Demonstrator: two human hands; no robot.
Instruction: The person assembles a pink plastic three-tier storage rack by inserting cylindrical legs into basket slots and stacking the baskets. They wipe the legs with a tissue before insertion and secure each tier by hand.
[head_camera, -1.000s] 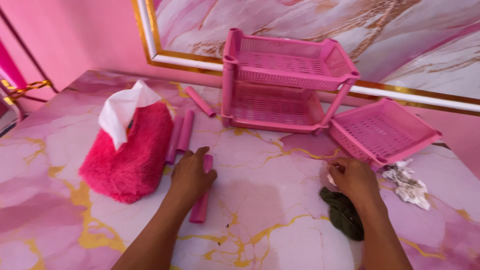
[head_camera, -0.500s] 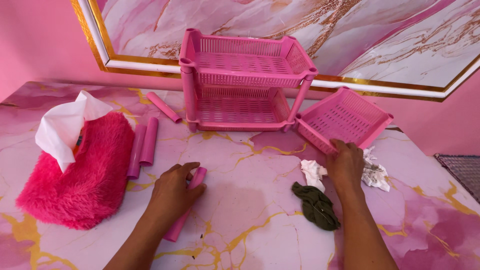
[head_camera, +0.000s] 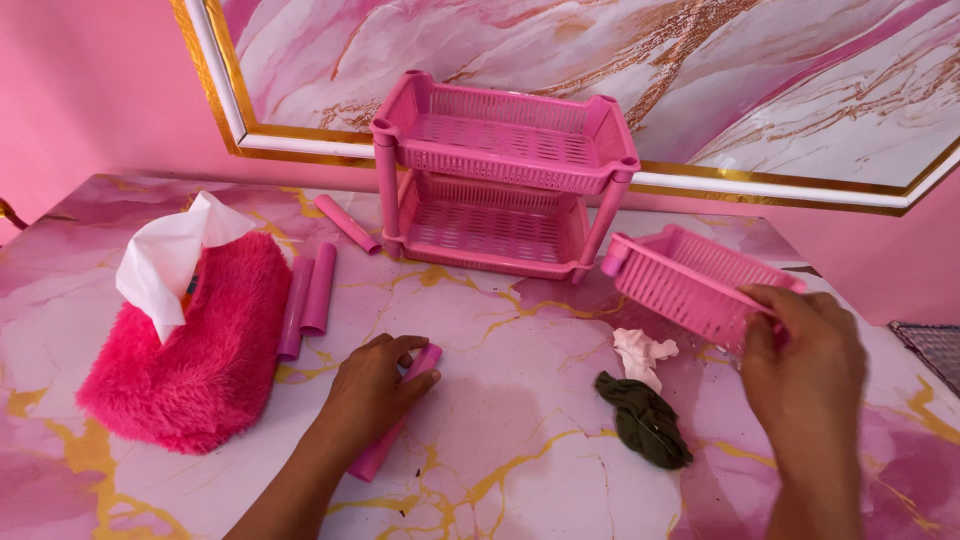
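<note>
A: We look down at our left hand (head_camera: 372, 385). It lies on a pink plastic tube (head_camera: 395, 420) on the pink marble table with gold lines (head_camera: 520, 460). Our fingers curl over the top end of the tube and press it down. We cannot tell if they go all the way round it.

B: And our right hand (head_camera: 805, 365) is at about three o'clock. Its fingers are closed on the rim of the loose pink plastic basket tray (head_camera: 685, 285). A moment ago this hand lay flat on the table by the tray. Now it has moved up and taken hold, and the tray is tipped up on one side.

A: So the tray looks like it is being picked up, and the tube is kept ready under our left hand.

B: At twelve o'clock stands the pink plastic rack with two shelves (head_camera: 500, 180), right by the wall. The tray is just beside its right leg.

A: At nine o'clock sits the fluffy pink tissue box cover (head_camera: 195, 360) with a white tissue (head_camera: 165, 255) poking out. Two more pink tubes (head_camera: 308, 295) lie just beside it, and one more pink tube (head_camera: 347, 223) lies near the rack.

B: Between our hands lie a crumpled white paper (head_camera: 640, 352) and a dark green rag (head_camera: 645, 425), touching each other.
</note>
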